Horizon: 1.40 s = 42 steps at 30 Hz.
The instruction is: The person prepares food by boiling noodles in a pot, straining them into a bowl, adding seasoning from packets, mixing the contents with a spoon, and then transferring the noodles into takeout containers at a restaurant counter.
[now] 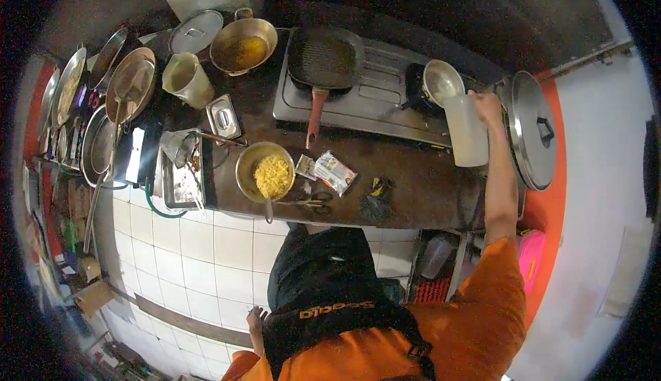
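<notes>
My right hand (484,106) grips a translucent plastic pitcher (467,136) near its rim. Pale liquid shows inside the pitcher, and its top is beside a small metal pan (443,79) on the right side of the stove. Whether liquid is flowing between them I cannot tell. Down by my side hangs my left hand (255,321), fingers apart with nothing visible in it. On the counter before me, a saucepan (245,187) holds yellow noodles (272,176). Scissors (321,203) and a torn printed packet (334,172) lie to its right.
A ridged grill pan (324,61) sits on the gas stove (382,112), handle towards me. Left of it stand an oily wok (245,45), a plastic jug (188,81) and a steel tray (170,187). A large lid (532,128) leans at the right wall. A black plastic bag (376,205) lies near the counter's edge.
</notes>
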Available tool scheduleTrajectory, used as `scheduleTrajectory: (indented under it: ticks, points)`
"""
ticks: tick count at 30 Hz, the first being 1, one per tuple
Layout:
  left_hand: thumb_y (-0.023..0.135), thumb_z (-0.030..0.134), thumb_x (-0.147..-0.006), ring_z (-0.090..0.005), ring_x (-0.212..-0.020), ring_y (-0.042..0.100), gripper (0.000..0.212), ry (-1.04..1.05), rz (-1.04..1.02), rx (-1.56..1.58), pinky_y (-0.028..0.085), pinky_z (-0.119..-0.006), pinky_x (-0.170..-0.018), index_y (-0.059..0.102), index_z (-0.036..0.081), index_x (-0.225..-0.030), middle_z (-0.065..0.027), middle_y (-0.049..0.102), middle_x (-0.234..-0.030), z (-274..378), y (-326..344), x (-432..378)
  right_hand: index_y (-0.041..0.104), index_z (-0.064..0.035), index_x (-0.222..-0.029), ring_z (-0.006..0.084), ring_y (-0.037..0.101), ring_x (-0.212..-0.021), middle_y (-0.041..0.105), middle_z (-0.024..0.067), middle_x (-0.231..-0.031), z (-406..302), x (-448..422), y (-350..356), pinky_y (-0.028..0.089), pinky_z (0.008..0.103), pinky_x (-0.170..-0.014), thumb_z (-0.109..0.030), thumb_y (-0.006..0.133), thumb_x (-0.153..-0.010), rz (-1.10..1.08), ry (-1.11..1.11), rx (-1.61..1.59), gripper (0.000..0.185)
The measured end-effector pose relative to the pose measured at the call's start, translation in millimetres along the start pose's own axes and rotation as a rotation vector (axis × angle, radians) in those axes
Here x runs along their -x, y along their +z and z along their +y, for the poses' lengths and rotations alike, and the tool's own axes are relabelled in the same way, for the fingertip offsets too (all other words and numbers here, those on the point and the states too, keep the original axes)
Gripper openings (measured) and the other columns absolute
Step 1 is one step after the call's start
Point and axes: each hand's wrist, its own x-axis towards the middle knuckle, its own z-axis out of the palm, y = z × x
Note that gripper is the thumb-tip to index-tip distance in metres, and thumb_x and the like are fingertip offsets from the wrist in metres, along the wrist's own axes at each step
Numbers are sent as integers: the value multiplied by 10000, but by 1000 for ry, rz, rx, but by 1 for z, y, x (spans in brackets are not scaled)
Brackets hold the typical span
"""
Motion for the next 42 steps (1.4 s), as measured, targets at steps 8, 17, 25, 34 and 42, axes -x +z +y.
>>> scheduleTrajectory:
  ticks: [8,17,25,34,42]
  points:
    - [594,304,-952,-327,-1120,584,512,17,5,-257,500,-495,-864,474,97,-1405,-133,536,-1364,27,9,21,760,11,-847,390,699,-707,683,263,-728,-1,-21,10,530,449,-706,-446,670,-879,158,-97,43,467]
    - [605,283,-952,-313,-1077,607,452,-86,97,-67,520,-481,-807,510,116,-1361,-117,582,-1282,18,18,40,717,57,-921,464,657,-1013,680,292,-1070,-40,-27,-18,529,502,-885,-489,678,-863,-99,-74,67,551]
    - [591,296,-964,-306,-1068,612,448,-74,79,-73,522,-471,-802,506,118,-1365,-117,576,-1311,2,23,52,725,28,-934,443,670,-995,688,279,-1047,-93,-17,-31,540,511,-879,-414,676,-875,-61,-114,189,448]
    - [599,319,-964,-303,-1129,591,545,-69,73,-130,521,-454,-829,446,95,-1437,-123,549,-1360,-2,26,53,706,4,-1045,434,662,-1028,672,265,-1114,-132,-19,-22,539,504,-887,-336,715,-864,-63,-204,288,385]
    - [599,302,-966,-285,-1125,604,518,-54,56,-174,532,-433,-830,461,106,-1425,-104,560,-1351,12,33,51,706,29,-964,415,677,-964,679,270,-1049,-104,-31,34,547,499,-822,-327,700,-868,6,-307,406,368]
